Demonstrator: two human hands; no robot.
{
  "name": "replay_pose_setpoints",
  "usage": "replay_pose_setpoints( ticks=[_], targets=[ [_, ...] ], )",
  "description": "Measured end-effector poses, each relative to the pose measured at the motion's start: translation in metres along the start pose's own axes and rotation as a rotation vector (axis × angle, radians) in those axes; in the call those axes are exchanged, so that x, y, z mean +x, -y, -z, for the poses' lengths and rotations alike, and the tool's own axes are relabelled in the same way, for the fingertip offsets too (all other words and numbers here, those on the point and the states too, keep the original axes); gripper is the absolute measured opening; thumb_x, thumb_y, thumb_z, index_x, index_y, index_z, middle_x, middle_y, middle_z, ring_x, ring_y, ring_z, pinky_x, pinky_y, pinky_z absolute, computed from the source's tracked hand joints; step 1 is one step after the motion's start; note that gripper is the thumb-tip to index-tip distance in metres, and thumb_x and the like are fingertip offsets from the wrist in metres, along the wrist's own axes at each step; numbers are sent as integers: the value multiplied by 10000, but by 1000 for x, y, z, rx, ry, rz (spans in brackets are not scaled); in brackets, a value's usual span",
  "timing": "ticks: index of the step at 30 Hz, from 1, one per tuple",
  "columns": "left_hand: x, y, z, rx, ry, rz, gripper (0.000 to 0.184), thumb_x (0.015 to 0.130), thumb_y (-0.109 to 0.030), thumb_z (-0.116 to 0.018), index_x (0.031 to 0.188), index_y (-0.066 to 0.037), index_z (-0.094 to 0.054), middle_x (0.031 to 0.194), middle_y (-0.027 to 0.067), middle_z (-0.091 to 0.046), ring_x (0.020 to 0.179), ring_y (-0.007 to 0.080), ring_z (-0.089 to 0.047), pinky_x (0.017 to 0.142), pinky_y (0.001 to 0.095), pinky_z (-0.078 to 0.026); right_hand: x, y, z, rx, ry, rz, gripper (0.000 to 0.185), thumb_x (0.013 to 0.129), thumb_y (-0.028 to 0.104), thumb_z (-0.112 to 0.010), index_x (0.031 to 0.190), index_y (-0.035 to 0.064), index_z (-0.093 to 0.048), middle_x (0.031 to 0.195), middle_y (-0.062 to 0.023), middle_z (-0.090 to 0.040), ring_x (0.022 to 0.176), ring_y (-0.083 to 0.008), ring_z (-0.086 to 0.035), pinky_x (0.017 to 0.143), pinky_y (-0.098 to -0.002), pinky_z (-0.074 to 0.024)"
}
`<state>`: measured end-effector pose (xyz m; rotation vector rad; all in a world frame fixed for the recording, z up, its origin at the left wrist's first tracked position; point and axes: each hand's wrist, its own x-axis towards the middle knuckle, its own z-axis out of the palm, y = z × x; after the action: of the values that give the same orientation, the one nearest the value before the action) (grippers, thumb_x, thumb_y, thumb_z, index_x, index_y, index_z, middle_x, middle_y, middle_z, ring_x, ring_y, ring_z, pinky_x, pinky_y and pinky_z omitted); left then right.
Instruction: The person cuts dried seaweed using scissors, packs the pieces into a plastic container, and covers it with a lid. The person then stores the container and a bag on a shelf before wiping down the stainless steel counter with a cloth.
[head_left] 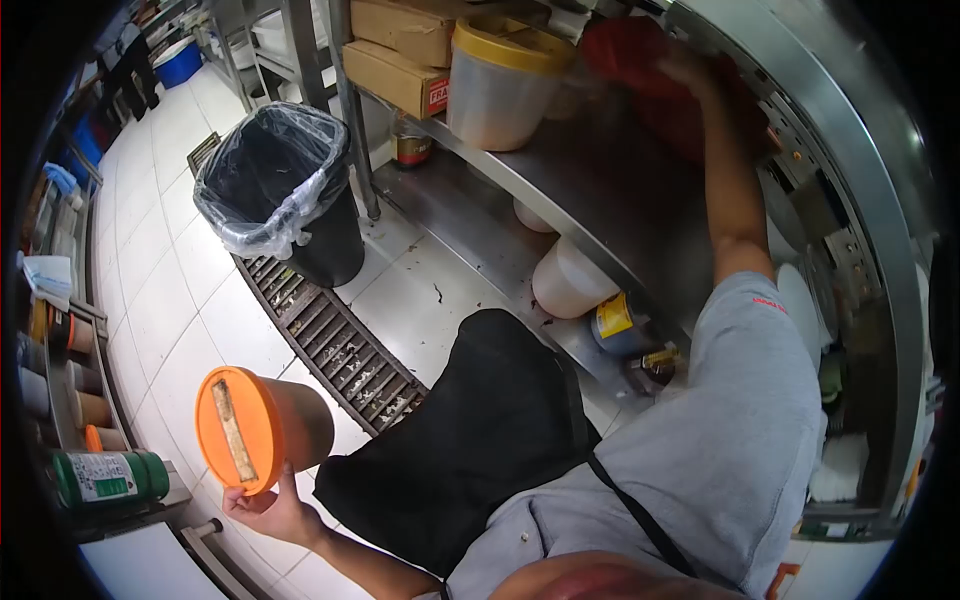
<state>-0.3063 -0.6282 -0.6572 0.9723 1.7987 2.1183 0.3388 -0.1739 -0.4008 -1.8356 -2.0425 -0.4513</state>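
My left hand (270, 513) grips a round tub (305, 425) by its rim. An orange lid (215, 430) covers the tub, with a worn strip of tape (234, 432) stuck across it. The tub is tilted so that its lid faces left. Reaching deep onto the steel shelf (620, 180), my right hand (688, 72) is at a red, bag-like thing (630, 60). Blur and shadow hide its fingers, so I cannot make out a grip. To the left of that hand stands a clear bucket (495, 100) with a yellow lid (515, 45).
Cardboard boxes (400, 80) sit beside the bucket. White tubs (575, 280) and a yellow-labelled container (620, 325) are on the lower shelf. A lined black bin (330, 245) stands by a floor drain grate (330, 340). At left, a green-capped jar (110, 477) is near the shelving.
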Motion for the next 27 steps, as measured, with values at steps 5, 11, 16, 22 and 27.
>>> replay_pose_setpoints(
  ticks=[5, 11, 16, 22, 27],
  targets=[
    [11, 27, 13, -16, 0, 56, 609, 710, 129, -780, 1133, -72, -390, 1210, 175, -518, 1134, 280, -588, 1006, 413, -512, -125, 20, -43, -385, 619, -172, 623, 829, 460, -681, 1297, 51, -627, 1320, -201, -612, 1222, -327, -590, 1030, -419, -446],
    [20, 24, 38, -152, 43, 98, 602, 705, 107, -805, 1111, -73, -398, 1200, 160, -505, 1133, 265, -562, 987, 388, -506, -175, -50, -104, 67, 635, -325, 575, 901, 401, -615, 1358, 57, -568, 1406, -180, -550, 1243, -329, -572, 1054, -412, -427],
    [30, 15, 51, -69, 34, 56, 565, 723, 92, -806, 1075, -69, -394, 1141, 153, -520, 1094, 249, -574, 981, 389, -523, -190, 101, -127, 294, 306, 127, 509, 908, 272, -558, 1344, 10, -543, 1397, -186, -548, 1257, -308, -559, 1061, -409, -425],
    [40, 31, 57, -143, 33, 87, 562, 712, 120, -800, 1061, -66, -400, 1119, 147, -532, 1022, 224, -592, 911, 344, -534, -310, 293, -80, 557, 76, 252, 188, 907, 68, -558, 1079, 9, -605, 1071, -226, -639, 1069, -415, -598, 910, -460, -490],
    [39, 18, 81, -126, 43, 65, 661, 655, 82, -859, 1080, -90, -382, 1174, 128, -518, 1134, 236, -565, 1009, 388, -469, -236, 423, -97, 837, -325, 241, 328, 911, 67, -533, 1238, 76, -538, 1048, -229, -677, 953, -447, -646, 843, -506, -515]
  ],
)
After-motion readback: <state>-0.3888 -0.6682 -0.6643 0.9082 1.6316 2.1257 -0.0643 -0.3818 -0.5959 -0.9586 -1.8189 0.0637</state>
